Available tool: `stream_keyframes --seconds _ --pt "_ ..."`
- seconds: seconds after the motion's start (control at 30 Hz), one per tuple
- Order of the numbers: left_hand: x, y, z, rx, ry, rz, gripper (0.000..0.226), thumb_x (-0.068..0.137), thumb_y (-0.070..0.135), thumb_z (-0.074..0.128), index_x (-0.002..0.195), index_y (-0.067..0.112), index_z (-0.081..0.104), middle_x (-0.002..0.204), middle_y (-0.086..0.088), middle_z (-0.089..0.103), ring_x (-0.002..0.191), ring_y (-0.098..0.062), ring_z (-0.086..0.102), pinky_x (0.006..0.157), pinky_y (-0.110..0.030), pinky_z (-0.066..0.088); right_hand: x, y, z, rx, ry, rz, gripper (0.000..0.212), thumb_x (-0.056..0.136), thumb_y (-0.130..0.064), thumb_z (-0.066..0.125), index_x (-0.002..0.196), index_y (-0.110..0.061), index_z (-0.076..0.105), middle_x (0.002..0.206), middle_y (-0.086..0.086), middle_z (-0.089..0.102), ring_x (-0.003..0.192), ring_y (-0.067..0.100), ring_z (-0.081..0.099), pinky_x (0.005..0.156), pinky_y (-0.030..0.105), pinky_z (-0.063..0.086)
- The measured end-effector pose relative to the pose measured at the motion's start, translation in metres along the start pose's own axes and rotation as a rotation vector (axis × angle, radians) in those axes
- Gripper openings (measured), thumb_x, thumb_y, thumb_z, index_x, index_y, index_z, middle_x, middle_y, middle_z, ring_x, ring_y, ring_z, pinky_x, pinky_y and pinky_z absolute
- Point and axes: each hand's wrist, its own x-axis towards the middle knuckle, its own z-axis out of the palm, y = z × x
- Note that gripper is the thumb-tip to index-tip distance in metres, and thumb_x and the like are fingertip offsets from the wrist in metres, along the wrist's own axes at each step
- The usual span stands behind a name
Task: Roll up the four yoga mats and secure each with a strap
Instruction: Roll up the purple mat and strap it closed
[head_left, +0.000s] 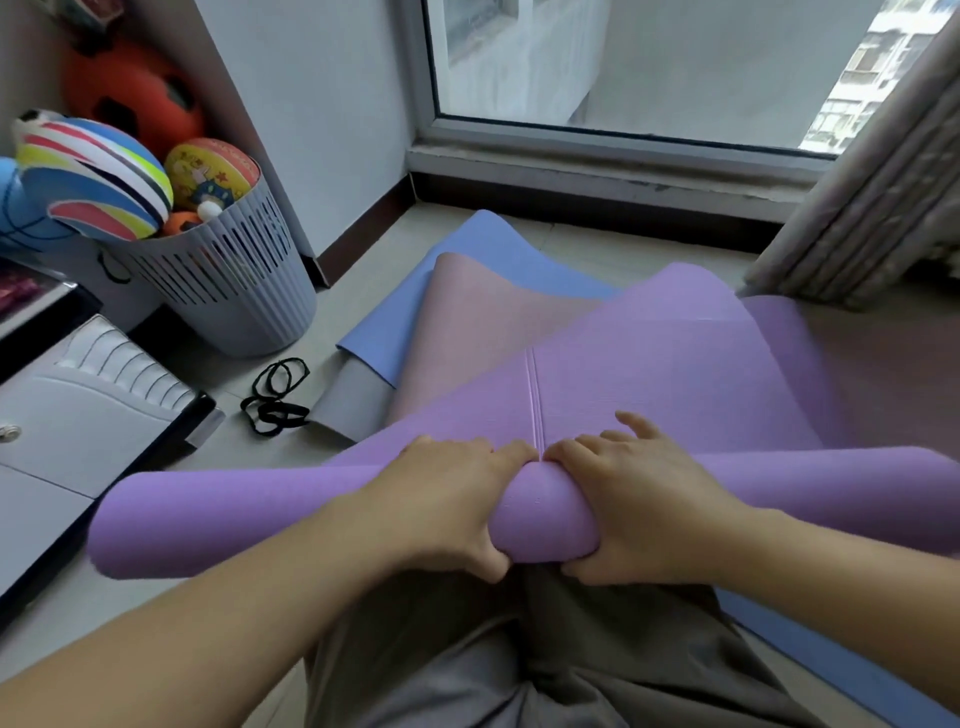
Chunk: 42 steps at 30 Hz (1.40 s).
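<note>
purple yoga mat (623, 374): near end rolled into a thick tube lying crosswise over the lap, far end spread toward the window (623, 62), overlapping a pink mat (483, 322) and a blue mat (498, 244) on the floor (623, 244). left hand (447, 509) and right hand (644, 514) side by side at mid-roll, each clasping the tube, fingers over the top, thumbs beneath. probably light, soft, springy foam, apt to unwind or skew if slackened; best gripped at mid-roll with even pressure. black straps (275, 397) loose on the floor to the left, near a slatted bin (234, 291) of toy balls. print on the yellow-and-orange ball (213, 174) too blurred to read; no other writing legible.
</note>
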Motion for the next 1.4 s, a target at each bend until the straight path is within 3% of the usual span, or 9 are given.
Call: stream_keyframes --seconds 0.17,0.27,0.5,0.6,0.67,0.77,0.97,1.2,1.4 --pt "0.025 -0.017 -0.016 -0.217 -0.315 -0.005 0.080 0.072 0.045 0.077 0.138 0.036 0.032 0.119 0.010 0.056 0.104 -0.013 0.053 0.075 -0.021 0.041 0.006 0.000 0.019 -0.130 0.273 -0.032 0.105 0.040 -0.068 0.069 0.130 -0.020 0.046 0.108 0.001 0.061 0.096 0.025 0.059 0.103 0.057 0.035" --pt "0.033 -0.026 -0.020 -0.298 -0.393 -0.046 0.076 0.070 0.051 0.077 0.134 0.039 0.036 0.121 0.016 0.054 0.107 -0.009 0.053 0.086 -0.023 0.045 0.012 -0.008 0.031 -0.114 0.375 -0.016 0.098 0.036 -0.053 0.076 0.123 -0.017 0.051 0.099 0.001 0.062 0.086 0.027 0.060 0.095 0.052 0.043" --pt "0.020 -0.006 0.002 0.200 -0.074 -0.204 0.098 0.071 0.058 0.069 0.146 0.026 0.016 0.130 -0.007 0.044 0.121 -0.030 0.043 0.107 -0.054 0.029 0.043 0.012 -0.019 0.080 -0.039 -0.010 0.085 0.057 -0.063 0.074 0.126 -0.024 0.044 0.113 -0.006 0.058 0.101 0.019 0.057 0.089 0.034 0.043" --pt "0.024 -0.020 -0.004 0.077 -0.072 -0.150 0.093 0.067 0.058 0.070 0.143 0.029 0.023 0.122 -0.003 0.052 0.112 -0.028 0.050 0.099 -0.043 0.037 0.038 0.006 -0.005 -0.134 0.080 -0.010 0.104 0.057 -0.061 0.073 0.142 -0.017 0.032 0.122 0.001 0.054 0.109 0.025 0.056 0.109 0.050 0.029" --pt "0.028 -0.032 -0.012 -0.028 -0.132 -0.127 0.091 0.066 0.059 0.072 0.140 0.032 0.027 0.121 0.000 0.056 0.111 -0.024 0.052 0.093 -0.039 0.040 0.034 0.000 0.014 -0.210 0.250 0.017 0.109 0.043 -0.053 0.079 0.135 -0.011 0.042 0.109 0.005 0.060 0.094 0.029 0.062 0.102 0.059 0.036" --pt "0.033 -0.031 -0.012 -0.017 -0.127 -0.130 0.090 0.067 0.057 0.072 0.141 0.031 0.027 0.122 -0.001 0.055 0.113 -0.025 0.051 0.097 -0.041 0.038 0.042 0.007 0.022 -0.123 0.332 0.011 0.086 0.041 -0.043 0.076 0.120 -0.015 0.054 0.094 0.002 0.063 0.080 0.028 0.062 0.089 0.047 0.048" --pt "0.026 -0.019 -0.003 0.285 0.086 -0.222 0.098 0.076 0.040 0.067 0.149 0.030 0.004 0.139 -0.003 0.038 0.125 -0.027 0.041 0.115 -0.054 0.012 0.055 0.018 -0.005 -0.045 0.233 0.009 0.069 0.059 -0.047 0.065 0.122 -0.025 0.049 0.102 -0.006 0.060 0.090 0.021 0.060 0.081 0.035 0.045" --pt "0.008 -0.023 -0.074 0.570 0.393 -0.256 0.086 0.087 0.037 0.060 0.148 0.034 0.000 0.146 -0.010 0.030 0.128 -0.030 0.038 0.115 -0.056 0.003 0.067 0.013 -0.043 0.119 0.801 0.008 0.067 0.052 -0.042 0.066 0.114 -0.017 0.062 0.104 -0.001 0.068 0.089 0.027 0.065 0.078 0.037 0.049" --pt "-0.025 -0.014 -0.033 0.373 0.212 -0.232 0.097 0.078 0.043 0.066 0.147 0.031 -0.003 0.139 -0.005 0.033 0.124 -0.028 0.039 0.115 -0.050 0.014 0.042 -0.006 -0.023 -0.042 0.555 -0.088 0.073 0.046 -0.050 0.065 0.113 -0.022 0.060 0.094 -0.005 0.068 0.079 0.023 0.065 0.086 0.041 0.049"
